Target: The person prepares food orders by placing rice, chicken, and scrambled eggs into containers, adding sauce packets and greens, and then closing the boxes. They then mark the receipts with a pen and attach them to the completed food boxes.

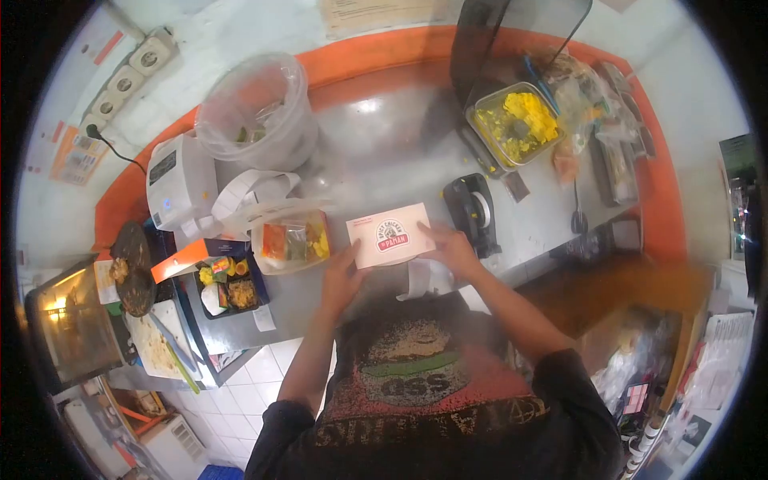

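Observation:
Between my two hands is a pale printed food box [390, 238] with a red and black chicken logo on its top. My left hand [344, 278] grips its left edge, and my right hand [450, 248] its right edge. A black tape dispenser [472, 214] stands just beyond my right hand. Left of the box sits an open plastic bag [292, 244] with red and yellow packets inside. Farther left lies an open meal box [228, 286] with rice and several foods in compartments. A hanging strip of white paper [426, 278] shows below the box.
A tall clear bucket [256, 120] and a white label printer [180, 182] stand at the back left. At the right are a tub of yellow food [516, 128] and plastic bags [588, 96]. A knife [170, 334] lies on a cutting board [152, 344].

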Demonstrator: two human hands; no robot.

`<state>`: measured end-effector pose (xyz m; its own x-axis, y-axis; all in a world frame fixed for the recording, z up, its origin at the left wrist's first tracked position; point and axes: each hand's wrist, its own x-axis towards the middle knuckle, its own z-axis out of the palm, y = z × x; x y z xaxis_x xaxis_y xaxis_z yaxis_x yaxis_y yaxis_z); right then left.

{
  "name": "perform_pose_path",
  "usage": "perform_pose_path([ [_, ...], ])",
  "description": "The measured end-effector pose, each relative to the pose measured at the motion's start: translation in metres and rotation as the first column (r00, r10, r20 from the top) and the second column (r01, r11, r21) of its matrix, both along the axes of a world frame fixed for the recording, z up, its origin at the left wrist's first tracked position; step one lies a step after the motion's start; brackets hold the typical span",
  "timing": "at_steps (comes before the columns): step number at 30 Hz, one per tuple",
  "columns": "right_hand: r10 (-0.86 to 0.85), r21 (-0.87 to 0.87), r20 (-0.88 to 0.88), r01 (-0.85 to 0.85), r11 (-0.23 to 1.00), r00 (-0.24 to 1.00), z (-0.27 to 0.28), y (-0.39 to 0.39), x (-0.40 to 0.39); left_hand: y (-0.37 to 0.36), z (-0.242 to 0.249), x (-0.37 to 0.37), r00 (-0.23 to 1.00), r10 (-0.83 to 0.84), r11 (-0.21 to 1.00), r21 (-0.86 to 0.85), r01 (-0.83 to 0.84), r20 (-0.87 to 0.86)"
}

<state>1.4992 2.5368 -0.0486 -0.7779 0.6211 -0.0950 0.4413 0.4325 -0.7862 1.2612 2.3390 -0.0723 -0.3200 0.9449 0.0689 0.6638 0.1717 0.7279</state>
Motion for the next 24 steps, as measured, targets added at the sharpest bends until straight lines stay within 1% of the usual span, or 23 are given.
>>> perform_pose_path([
  [1, 0.017, 0.042, -0.031, -0.016, 0.999, 0.999, -0.001, 0.000, 0.001, -0.005, -0.013, -0.001, 0.999, -0.009, 1.000, 0.019, 0.010, -0.045],
  [2, 0.060, 0.069, -0.041, -0.057, 0.996, 0.997, -0.007, 0.001, 0.003, -0.008, -0.015, 0.000, 0.996, -0.018, 0.999, 0.037, 0.022, -0.089],
  [4, 0.144, 0.125, -0.061, -0.135, 0.983, 0.988, -0.018, 0.003, 0.006, -0.013, -0.019, 0.008, 0.996, 0.001, 1.000, 0.023, 0.001, -0.086],
  [5, 0.126, 0.155, -0.036, -0.119, 0.981, 0.991, -0.018, 0.002, 0.007, -0.013, -0.017, 0.012, 0.996, 0.011, 1.000, 0.016, -0.010, -0.085],
  [7, 0.086, 0.215, 0.013, -0.086, 0.973, 0.996, -0.018, -0.003, 0.008, -0.016, -0.013, 0.016, 0.976, 0.016, 0.994, 0.113, 0.009, -0.219],
  [8, 0.031, 0.268, 0.050, -0.043, 0.963, 0.998, -0.016, -0.009, 0.009, -0.014, -0.012, 0.017, 0.959, 0.023, 0.987, 0.162, 0.025, -0.284],
  [10, -0.085, 0.371, 0.118, 0.035, 0.928, 0.989, -0.009, -0.029, 0.008, -0.009, -0.014, 0.018, 0.907, -0.010, 0.983, 0.160, 0.086, -0.422],
  [11, -0.119, 0.393, 0.078, 0.080, 0.916, 0.990, -0.009, -0.035, 0.006, -0.004, -0.015, 0.019, 0.874, -0.026, 0.981, 0.157, 0.115, -0.485],
  [12, -0.153, 0.415, 0.040, 0.123, 0.902, 0.987, -0.009, -0.040, 0.004, 0.014, 0.003, 0.019, 0.863, -0.109, 0.985, 0.063, 0.160, -0.493],
  [13, -0.187, 0.437, 0.004, 0.166, 0.884, 0.982, -0.008, -0.044, 0.004, 0.041, 0.040, 0.018, 0.849, -0.192, 0.978, -0.029, 0.205, -0.492],
  [14, -0.174, 0.403, -0.051, 0.180, 0.897, 0.983, -0.011, -0.044, 0.006, 0.060, 0.058, 0.021, 0.831, -0.276, 0.961, -0.118, 0.250, -0.484],
  [16, -0.153, 0.337, -0.168, 0.203, 0.919, 0.974, -0.019, -0.039, 0.008, 0.074, 0.054, 0.020, 0.806, -0.339, 0.939, -0.128, 0.318, -0.485],
  [17, -0.235, 0.248, -0.212, 0.285, 0.926, 0.949, -0.003, -0.039, 0.009, 0.079, 0.053, 0.018, 0.792, -0.367, 0.928, -0.132, 0.349, -0.488],
  [18, -0.405, 0.214, -0.235, 0.454, 0.865, 0.883, 0.007, -0.036, 0.017, 0.082, 0.053, 0.018, 0.797, -0.355, 0.931, -0.107, 0.349, -0.489],
  [19, -0.561, 0.173, -0.250, 0.607, 0.776, 0.789, 0.016, -0.033, 0.028, 0.083, 0.053, 0.018, 0.802, -0.344, 0.934, -0.086, 0.347, -0.488],
  [20, -0.698, 0.129, -0.257, 0.740, 0.661, 0.668, 0.020, -0.031, 0.041, 0.082, 0.052, 0.019, 0.808, -0.333, 0.936, -0.068, 0.345, -0.485],
  [23, -0.793, 0.348, -0.106, 0.769, 0.536, 0.600, 0.026, -0.001, 0.077, 0.086, 0.046, 0.014, 0.831, -0.364, 0.930, -0.121, 0.346, -0.421],
  [24, -0.796, 0.082, -0.053, 0.797, 0.598, 0.603, 0.026, 0.005, 0.080, 0.087, 0.044, 0.015, 0.834, -0.353, 0.933, -0.094, 0.347, -0.424],
])
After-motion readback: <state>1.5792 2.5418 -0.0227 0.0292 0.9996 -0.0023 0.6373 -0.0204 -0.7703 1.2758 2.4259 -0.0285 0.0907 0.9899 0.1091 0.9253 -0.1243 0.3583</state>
